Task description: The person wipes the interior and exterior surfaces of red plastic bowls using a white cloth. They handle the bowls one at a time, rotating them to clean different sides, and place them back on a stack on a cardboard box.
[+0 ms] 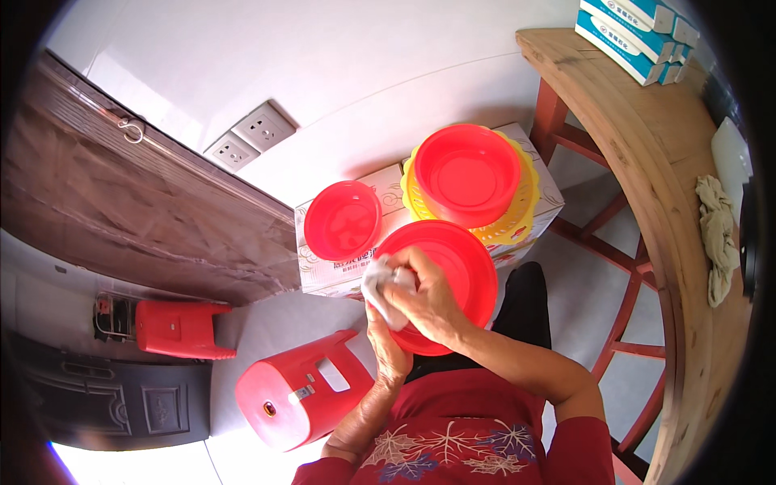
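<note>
A red plastic basin [465, 271] is held up in front of my body, its open side facing me. My left hand [386, 339] grips its lower left rim, the fingertips partly hidden by the cloth. My right hand [428, 303] is closed on a crumpled white cloth [381, 293], which touches the basin's left edge. Just beyond, a smaller red basin [343, 220] sits on a printed cardboard box [323, 279]. Beside it, another red basin [469, 174] rests in a yellow openwork basket [529, 182].
At right stands a wooden table [626, 145] with reddish legs, bearing stacked blue-and-white boxes [626, 40] and a beige cloth [717, 238]. On the floor at lower left are a red plastic stool [279, 396] and another red stool [174, 327]. Sockets [263, 127] sit on the wall.
</note>
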Motion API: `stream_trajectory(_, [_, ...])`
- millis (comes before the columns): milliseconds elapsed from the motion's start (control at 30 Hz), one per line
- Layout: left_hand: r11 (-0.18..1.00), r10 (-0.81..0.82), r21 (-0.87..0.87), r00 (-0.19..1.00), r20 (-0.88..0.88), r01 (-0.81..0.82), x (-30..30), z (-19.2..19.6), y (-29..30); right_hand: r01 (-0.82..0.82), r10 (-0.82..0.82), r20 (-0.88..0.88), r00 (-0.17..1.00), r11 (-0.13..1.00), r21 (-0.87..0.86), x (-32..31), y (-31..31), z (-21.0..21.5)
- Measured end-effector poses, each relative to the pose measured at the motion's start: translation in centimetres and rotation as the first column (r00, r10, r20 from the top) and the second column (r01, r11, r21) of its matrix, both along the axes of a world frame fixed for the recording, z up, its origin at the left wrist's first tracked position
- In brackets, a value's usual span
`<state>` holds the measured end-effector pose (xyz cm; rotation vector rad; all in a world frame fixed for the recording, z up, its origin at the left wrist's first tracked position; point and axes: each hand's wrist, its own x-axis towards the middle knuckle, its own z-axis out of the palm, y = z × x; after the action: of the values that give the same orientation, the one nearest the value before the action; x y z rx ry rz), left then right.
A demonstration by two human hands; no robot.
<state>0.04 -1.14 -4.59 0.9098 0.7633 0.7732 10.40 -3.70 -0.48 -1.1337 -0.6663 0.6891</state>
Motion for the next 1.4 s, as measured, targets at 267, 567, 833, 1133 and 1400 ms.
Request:
stream_trajectory(267, [0.921,-0.011,0.389,0.999,-0.045,0.028,0.4,0.0,-1.6,0.164,-0.177,-0.356,0.918,0.984,-0.067,0.8,0.7,1.7])
stream_trajectory(567, [0.916,-0.031,0.390,0.987,-0.155,0.090,-2.0,-2.9,-2.4,0.041,0.037,0.272,0.962,0.960,-0.278,-0.6,-0.3,1.2])
stream_trajectory(833, [0.947,-0.318,-0.008,0.941,0.116,0.321,-3.1,1.4,2.6,-0.111,0.217,0.529,0.820,0.968,-0.225,-0.7,-4.4,0.1])
stream_trajectory(1133, [0.884,-0.276,-0.384,0.961,0.027,0.265,-1.9,1.2,3.2,-0.349,0.373,0.648,0.664,0.921,-0.172,-2.4,-7.0,-2.1])
stream_trajectory(1400, [0.940,-0.126,-0.326,0.990,-0.057,0.101,-2.8,0.2,0.5,-0.122,0.165,0.361,0.918,0.983,-0.138,-3.0,-4.5,-3.4])
